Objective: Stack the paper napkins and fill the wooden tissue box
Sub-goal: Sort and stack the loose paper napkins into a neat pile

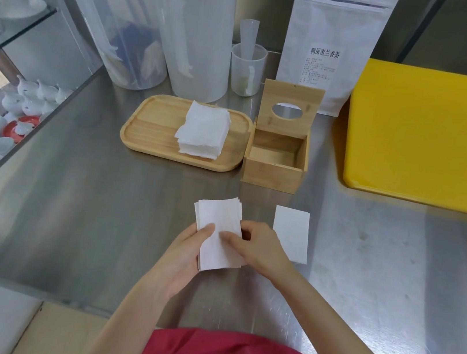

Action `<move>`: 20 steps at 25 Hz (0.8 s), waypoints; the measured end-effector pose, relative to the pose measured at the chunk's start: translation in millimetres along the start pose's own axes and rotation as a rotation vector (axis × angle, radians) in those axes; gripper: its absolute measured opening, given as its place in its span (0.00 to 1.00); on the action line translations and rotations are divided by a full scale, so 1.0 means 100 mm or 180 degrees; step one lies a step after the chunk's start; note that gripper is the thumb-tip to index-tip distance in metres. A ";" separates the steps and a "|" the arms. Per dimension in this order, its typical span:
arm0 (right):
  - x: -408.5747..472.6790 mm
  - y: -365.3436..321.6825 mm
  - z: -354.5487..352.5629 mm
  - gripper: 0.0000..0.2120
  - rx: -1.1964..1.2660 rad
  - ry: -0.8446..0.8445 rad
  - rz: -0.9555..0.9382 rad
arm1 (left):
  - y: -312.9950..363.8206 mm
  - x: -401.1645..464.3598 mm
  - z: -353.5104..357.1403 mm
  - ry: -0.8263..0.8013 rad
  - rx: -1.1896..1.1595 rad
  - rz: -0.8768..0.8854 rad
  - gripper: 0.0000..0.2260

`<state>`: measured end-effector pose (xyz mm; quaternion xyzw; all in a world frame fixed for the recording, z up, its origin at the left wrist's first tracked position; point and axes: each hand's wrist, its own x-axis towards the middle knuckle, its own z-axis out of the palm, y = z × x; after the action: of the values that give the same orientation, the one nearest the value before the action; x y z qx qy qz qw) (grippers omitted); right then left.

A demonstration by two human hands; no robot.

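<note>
Napkin bundle (219, 232): light, limp, sheets slide apart. Your left hand (184, 254) cradles it above the tabletop (86, 200); right hand (258, 248) fingers (229, 237) pinch its edge. Grip both long edges; wooden tissue box (273, 164) stands open, empty.

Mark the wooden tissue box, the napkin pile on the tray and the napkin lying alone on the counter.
Wooden tissue box (270, 174): head view, on its front wall.
Napkin pile (203, 128): head view, on the top sheet.
Lone napkin (291, 231): head view, on the middle of the sheet.
</note>
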<state>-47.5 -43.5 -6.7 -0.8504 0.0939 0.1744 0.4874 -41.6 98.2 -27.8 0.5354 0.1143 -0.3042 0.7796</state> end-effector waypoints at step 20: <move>0.23 0.52 -0.49 0.25 -0.2025 0.1206 0.1124 | 0.00 0.01 0.01 0.0178 -0.0042 -0.0150 0.14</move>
<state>-33.1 -111.5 -34.5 -0.9466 0.2679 0.1161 0.1367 -41.2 97.3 -27.5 0.5356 0.1505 -0.3066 0.7723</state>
